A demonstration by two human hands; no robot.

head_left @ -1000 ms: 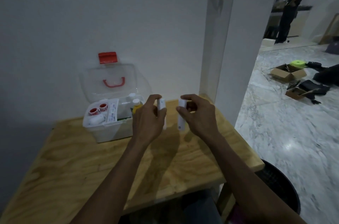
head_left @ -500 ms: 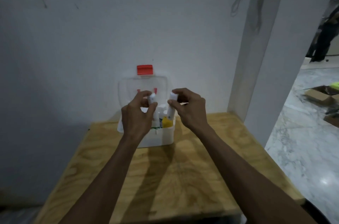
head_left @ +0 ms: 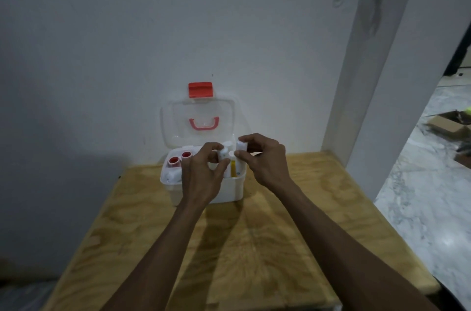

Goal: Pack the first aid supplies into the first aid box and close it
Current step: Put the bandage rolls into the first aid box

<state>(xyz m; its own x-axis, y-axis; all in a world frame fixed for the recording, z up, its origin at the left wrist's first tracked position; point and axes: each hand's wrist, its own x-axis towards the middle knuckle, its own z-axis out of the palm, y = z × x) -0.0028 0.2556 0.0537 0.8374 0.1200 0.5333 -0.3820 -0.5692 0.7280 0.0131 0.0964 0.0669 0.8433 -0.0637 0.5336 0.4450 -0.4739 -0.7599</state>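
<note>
A person's left hand [head_left: 204,173] is pinching a small white tube [head_left: 223,154] between thumb and curled fingertips, holding it upright over the open first aid box [head_left: 229,189]; the right hand [head_left: 265,157] is gripping a second white tube [head_left: 240,151] in the same manner, fingers curled round its upper part, its lower end reaching down into the right side of the box; the two tubes are standing just beside each other, not plainly touching; both forearms are reaching forward across the wooden table [head_left: 254,247]. The white box is sitting at the far edge of the table, against the wall [head_left: 127,43]; its clear lid [head_left: 175,122] is standing upright behind it, leaning back toward the wall, with a red latch [head_left: 200,89] at the top and a red handle [head_left: 204,126] showing through the plastic. Inside, two red-capped containers [head_left: 179,157] are lying at the left rear, a white item [head_left: 172,174] is lying in front of them, and a yellow object [head_left: 233,170] is showing beside the right-hand tube; the rest of the contents are hidden behind the hands. To the right, a white pillar [head_left: 377,81] is rising beside the table, with a marble floor [head_left: 420,196] and a blurred cardboard box [head_left: 447,128] lying beyond it.
</note>
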